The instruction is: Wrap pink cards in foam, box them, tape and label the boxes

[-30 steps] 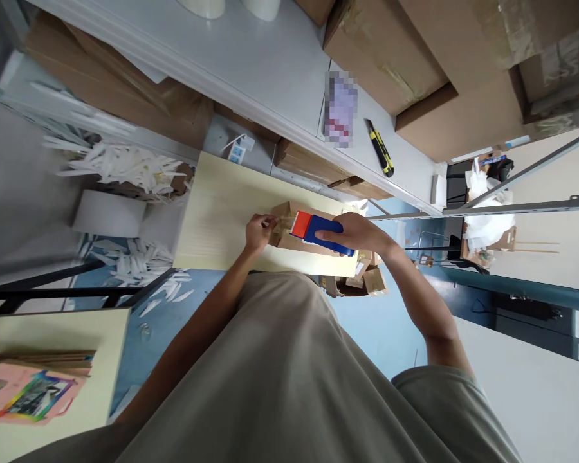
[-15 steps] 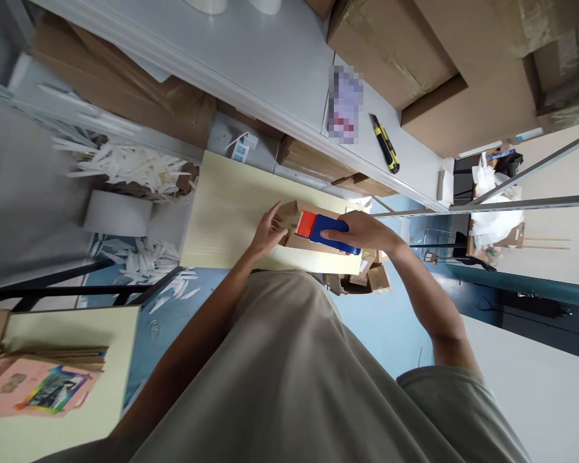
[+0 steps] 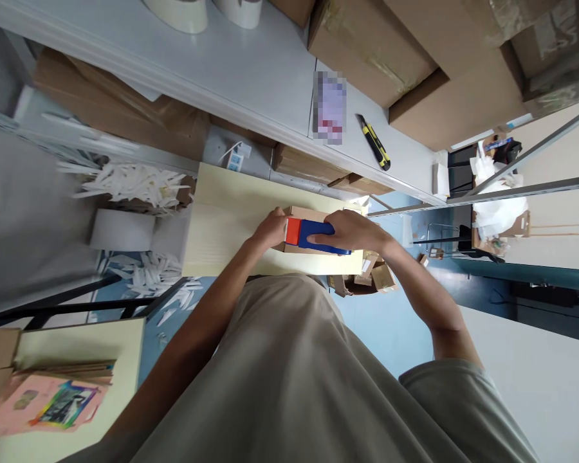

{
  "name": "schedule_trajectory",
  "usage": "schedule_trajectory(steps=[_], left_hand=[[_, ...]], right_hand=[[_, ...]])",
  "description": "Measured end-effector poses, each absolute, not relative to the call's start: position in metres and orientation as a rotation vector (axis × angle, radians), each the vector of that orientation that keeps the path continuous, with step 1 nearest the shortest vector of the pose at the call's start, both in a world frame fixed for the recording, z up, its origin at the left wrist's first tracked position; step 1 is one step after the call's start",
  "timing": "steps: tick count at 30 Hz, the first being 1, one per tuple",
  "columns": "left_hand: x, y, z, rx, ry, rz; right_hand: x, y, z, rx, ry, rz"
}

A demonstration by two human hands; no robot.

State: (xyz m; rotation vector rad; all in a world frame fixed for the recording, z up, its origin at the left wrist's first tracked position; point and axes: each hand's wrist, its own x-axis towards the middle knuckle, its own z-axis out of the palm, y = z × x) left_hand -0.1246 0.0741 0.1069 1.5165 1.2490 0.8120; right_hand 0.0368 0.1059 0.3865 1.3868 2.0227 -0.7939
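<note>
A small brown cardboard box [image 3: 309, 213] lies on a cream-coloured board [image 3: 226, 222] in front of me. My right hand [image 3: 351, 230] is wrapped round a blue and red tape dispenser [image 3: 316, 233], which rests over the top of the box. The dispenser's red front end points left. At the box's left end, my left hand [image 3: 272, 227] is closed on the cardboard, right beside the red front of the dispenser. The undersides of its fingers are hidden.
Above the board runs a grey shelf [image 3: 265, 83] with a yellow-black utility knife [image 3: 374, 143], a blurred-out item and large cartons [image 3: 367, 58]. Below right stands an open carton of cardboard pieces [image 3: 357, 284]. White strips [image 3: 130, 185] are heaped at left.
My left hand has closed from spread fingers onto the box's left end. The dispenser has shifted slightly left with my right hand, and the view has moved a little.
</note>
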Motion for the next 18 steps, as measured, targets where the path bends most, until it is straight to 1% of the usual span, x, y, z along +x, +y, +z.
schedule_trajectory(steps=[3, 7, 10, 13, 18], left_hand=[[-0.128, 0.075, 0.100, 1.661, 1.286, 0.611], [-0.132, 0.070, 0.097, 1.703, 1.360, 0.579], [-0.134, 0.065, 0.097, 1.709, 1.384, 0.581], [-0.136, 0.064, 0.097, 1.708, 1.382, 0.569], [-0.137, 0.066, 0.093, 1.680, 1.393, 0.557]], right_hand=[[0.045, 0.107, 0.389, 1.400, 1.996, -0.813], [0.073, 0.112, 0.391, 1.409, 1.935, -0.848], [0.100, 0.118, 0.386, 1.426, 1.832, -0.931], [0.125, 0.127, 0.370, 1.445, 1.722, -1.031], [0.150, 0.144, 0.327, 1.434, 1.604, -1.045]])
